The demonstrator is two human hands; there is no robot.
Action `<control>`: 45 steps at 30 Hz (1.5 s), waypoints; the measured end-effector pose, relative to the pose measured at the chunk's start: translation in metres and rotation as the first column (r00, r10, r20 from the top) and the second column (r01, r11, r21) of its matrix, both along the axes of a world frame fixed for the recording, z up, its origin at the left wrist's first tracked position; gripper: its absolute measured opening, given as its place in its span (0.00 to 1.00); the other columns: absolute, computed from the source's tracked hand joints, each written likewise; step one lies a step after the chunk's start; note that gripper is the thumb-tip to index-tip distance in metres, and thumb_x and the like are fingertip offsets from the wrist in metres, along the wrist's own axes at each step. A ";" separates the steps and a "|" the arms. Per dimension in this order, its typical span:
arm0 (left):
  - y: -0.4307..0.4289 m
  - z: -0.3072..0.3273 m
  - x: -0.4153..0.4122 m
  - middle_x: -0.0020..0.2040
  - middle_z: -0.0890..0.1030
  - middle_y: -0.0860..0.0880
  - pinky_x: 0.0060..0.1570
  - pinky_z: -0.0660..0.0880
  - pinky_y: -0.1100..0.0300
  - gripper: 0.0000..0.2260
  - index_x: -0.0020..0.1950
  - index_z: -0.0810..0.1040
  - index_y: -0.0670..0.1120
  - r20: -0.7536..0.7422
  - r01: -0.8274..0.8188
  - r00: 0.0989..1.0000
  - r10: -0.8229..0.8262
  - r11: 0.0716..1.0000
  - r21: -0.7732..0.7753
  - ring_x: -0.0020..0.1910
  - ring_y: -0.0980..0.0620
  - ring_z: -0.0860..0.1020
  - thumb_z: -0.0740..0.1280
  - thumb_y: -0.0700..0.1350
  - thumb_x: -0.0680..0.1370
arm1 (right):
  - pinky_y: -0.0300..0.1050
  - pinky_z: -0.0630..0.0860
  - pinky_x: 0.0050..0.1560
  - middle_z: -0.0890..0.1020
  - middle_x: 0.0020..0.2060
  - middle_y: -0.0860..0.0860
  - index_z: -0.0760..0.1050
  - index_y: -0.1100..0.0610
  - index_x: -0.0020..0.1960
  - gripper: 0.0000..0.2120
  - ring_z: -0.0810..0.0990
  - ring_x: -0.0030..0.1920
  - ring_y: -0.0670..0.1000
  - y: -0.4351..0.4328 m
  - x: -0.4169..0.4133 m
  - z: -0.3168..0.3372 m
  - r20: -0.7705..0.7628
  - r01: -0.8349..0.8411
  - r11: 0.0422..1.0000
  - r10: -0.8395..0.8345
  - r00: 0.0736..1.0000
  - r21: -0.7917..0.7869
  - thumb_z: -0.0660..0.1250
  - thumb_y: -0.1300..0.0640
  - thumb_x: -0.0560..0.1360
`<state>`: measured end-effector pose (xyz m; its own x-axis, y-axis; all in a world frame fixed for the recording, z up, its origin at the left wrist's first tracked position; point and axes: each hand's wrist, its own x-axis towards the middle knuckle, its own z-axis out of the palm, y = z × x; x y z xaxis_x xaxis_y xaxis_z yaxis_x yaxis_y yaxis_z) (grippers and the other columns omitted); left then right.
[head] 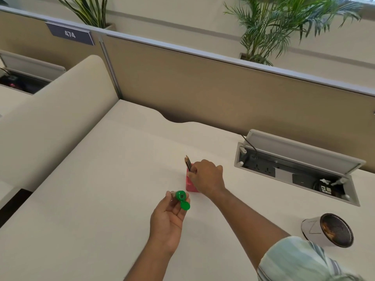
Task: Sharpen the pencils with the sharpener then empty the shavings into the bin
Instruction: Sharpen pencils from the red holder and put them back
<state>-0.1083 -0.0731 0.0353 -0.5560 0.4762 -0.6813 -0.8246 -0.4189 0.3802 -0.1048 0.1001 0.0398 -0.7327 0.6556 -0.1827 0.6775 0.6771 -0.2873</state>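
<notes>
My left hand holds a green sharpener with a clear barrel, its round green lid flipped open and hanging below. Just beyond it a red pencil holder stands on the desk with a few dark pencils sticking up from it. My right hand is at the holder's top, fingers closed around the pencils. A small white bin with a dark mesh inside lies tilted toward me at the right.
An open cable box with sockets and a raised lid is set into the white desk at the right. Beige partition panels wall the back and left. Plants stand behind the partition.
</notes>
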 end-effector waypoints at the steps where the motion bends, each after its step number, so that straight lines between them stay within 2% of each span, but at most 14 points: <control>1: 0.000 0.000 0.000 0.55 0.85 0.35 0.47 0.87 0.54 0.10 0.58 0.79 0.38 0.001 0.000 1.000 0.000 1.000 0.001 0.48 0.43 0.89 0.65 0.44 0.85 | 0.53 0.70 0.54 0.82 0.47 0.49 0.83 0.49 0.53 0.12 0.80 0.50 0.54 0.001 0.001 0.000 -0.001 -0.004 1.000 0.004 1.000 -0.019 0.64 0.46 0.79; 9: 0.003 0.001 -0.004 0.53 0.86 0.36 0.44 0.87 0.54 0.13 0.65 0.77 0.37 0.014 -0.019 1.000 0.019 1.000 0.007 0.47 0.43 0.89 0.65 0.44 0.85 | 0.53 0.67 0.59 0.80 0.52 0.47 0.78 0.48 0.54 0.05 0.79 0.54 0.50 0.015 -0.001 0.004 -0.198 0.117 0.976 -0.153 0.968 -0.184 0.67 0.52 0.78; 11: 0.003 0.001 -0.005 0.55 0.86 0.35 0.44 0.87 0.54 0.12 0.64 0.77 0.37 0.014 -0.017 1.000 0.017 1.000 0.002 0.47 0.42 0.89 0.65 0.44 0.85 | 0.53 0.67 0.61 0.79 0.54 0.47 0.77 0.48 0.57 0.07 0.78 0.56 0.50 0.020 -0.002 0.003 -0.218 0.112 0.968 -0.162 0.962 -0.225 0.68 0.52 0.79; 15: 0.004 -0.001 -0.008 0.54 0.86 0.35 0.44 0.87 0.54 0.13 0.66 0.77 0.38 0.007 -0.016 1.000 0.016 1.000 0.008 0.48 0.42 0.89 0.65 0.44 0.85 | 0.53 0.62 0.64 0.74 0.67 0.48 0.74 0.45 0.69 0.17 0.70 0.69 0.53 0.026 -0.004 -0.003 -0.159 0.030 0.963 -0.075 0.984 -0.269 0.66 0.50 0.81; 17: 0.005 -0.002 -0.009 0.54 0.86 0.36 0.44 0.87 0.53 0.12 0.64 0.77 0.38 0.008 -0.015 1.000 0.015 1.000 0.010 0.48 0.42 0.89 0.66 0.43 0.84 | 0.53 0.61 0.64 0.73 0.69 0.48 0.75 0.42 0.69 0.16 0.68 0.70 0.53 0.028 -0.006 -0.005 -0.133 0.013 0.961 -0.051 0.990 -0.276 0.66 0.47 0.81; 23: 0.008 0.002 -0.010 0.55 0.86 0.36 0.43 0.86 0.54 0.08 0.56 0.80 0.39 -0.008 0.012 1.000 -0.012 1.000 0.000 0.53 0.40 0.86 0.65 0.43 0.85 | 0.50 0.59 0.58 0.76 0.64 0.46 0.81 0.40 0.56 0.08 0.71 0.66 0.52 0.030 -0.010 -0.006 -0.166 0.040 0.970 -0.081 0.983 -0.238 0.69 0.45 0.78; 27: 0.009 0.004 -0.009 0.54 0.85 0.35 0.43 0.87 0.54 0.07 0.54 0.81 0.40 -0.025 0.023 0.999 -0.023 1.000 -0.002 0.55 0.39 0.84 0.65 0.42 0.85 | 0.51 0.59 0.58 0.78 0.63 0.45 0.82 0.42 0.53 0.06 0.71 0.66 0.51 0.034 -0.003 -0.004 -0.220 0.067 0.965 -0.125 0.968 -0.254 0.70 0.45 0.78; 32: 0.008 0.007 -0.005 0.52 0.85 0.36 0.41 0.86 0.53 0.06 0.56 0.80 0.41 -0.064 0.044 0.997 -0.044 0.999 0.006 0.49 0.41 0.86 0.65 0.41 0.84 | 0.59 0.69 0.62 0.80 0.55 0.39 0.79 0.37 0.46 0.03 0.76 0.58 0.49 0.036 0.020 0.013 -0.455 0.055 0.952 -0.193 0.869 -0.301 0.70 0.45 0.77; 34: 0.008 0.011 -0.003 0.47 0.86 0.39 0.41 0.86 0.52 0.06 0.56 0.80 0.41 -0.082 0.058 0.995 -0.057 0.998 0.016 0.46 0.42 0.86 0.65 0.40 0.83 | 0.60 0.75 0.59 0.82 0.51 0.40 0.78 0.39 0.46 0.04 0.78 0.53 0.47 0.035 0.035 0.026 -0.576 0.055 0.966 -0.197 0.793 -0.254 0.70 0.48 0.78; 35: 0.008 0.012 -0.001 0.46 0.86 0.40 0.42 0.86 0.53 0.05 0.57 0.80 0.41 -0.089 0.066 0.994 -0.064 0.998 0.016 0.47 0.41 0.85 0.65 0.40 0.84 | 0.57 0.77 0.58 0.83 0.49 0.41 0.80 0.43 0.48 0.02 0.79 0.51 0.47 0.034 0.043 0.033 -0.631 0.057 0.973 -0.188 0.753 -0.221 0.70 0.51 0.78; 38: 0.011 0.013 0.005 0.46 0.86 0.41 0.44 0.87 0.53 0.05 0.56 0.80 0.41 -0.103 0.081 0.991 -0.080 0.997 0.004 0.47 0.44 0.86 0.65 0.40 0.84 | 0.32 0.74 0.52 0.85 0.46 0.46 0.81 0.55 0.53 0.04 0.81 0.48 0.40 0.026 0.070 0.057 -0.719 0.058 0.984 -0.162 0.675 -0.168 0.70 0.55 0.80; 39: 0.012 0.015 0.007 0.46 0.86 0.41 0.45 0.87 0.53 0.05 0.55 0.80 0.41 -0.109 0.090 0.990 -0.089 0.996 0.006 0.45 0.45 0.87 0.65 0.40 0.84 | 0.28 0.72 0.50 0.85 0.46 0.47 0.81 0.56 0.54 0.05 0.81 0.48 0.39 0.022 0.080 0.064 -0.724 0.062 0.986 -0.154 0.672 -0.152 0.70 0.55 0.80; 43: 0.016 0.024 0.018 0.48 0.87 0.40 0.46 0.86 0.53 0.07 0.56 0.81 0.40 -0.155 0.138 0.979 -0.131 0.990 0.033 0.44 0.46 0.88 0.65 0.41 0.85 | 0.39 0.78 0.49 0.85 0.47 0.48 0.72 0.50 0.57 0.03 0.83 0.50 0.42 0.000 0.119 0.084 -0.679 0.068 0.984 -0.163 0.716 -0.165 0.62 0.52 0.84; 45: 0.017 0.030 0.024 0.51 0.86 0.38 0.47 0.86 0.53 0.09 0.59 0.81 0.39 -0.181 0.164 0.971 -0.154 0.985 0.046 0.46 0.45 0.87 0.64 0.42 0.86 | 0.42 0.80 0.42 0.84 0.42 0.47 0.68 0.46 0.57 0.02 0.83 0.44 0.43 -0.014 0.138 0.094 -0.619 0.065 0.984 -0.154 0.770 -0.165 0.57 0.50 0.85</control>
<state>-0.0842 -0.0557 0.0652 -0.5788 0.6053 -0.5465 -0.8046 -0.3145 0.5038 0.0327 0.0858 0.1334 -0.6378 0.7424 0.2051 0.3834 0.5370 -0.7514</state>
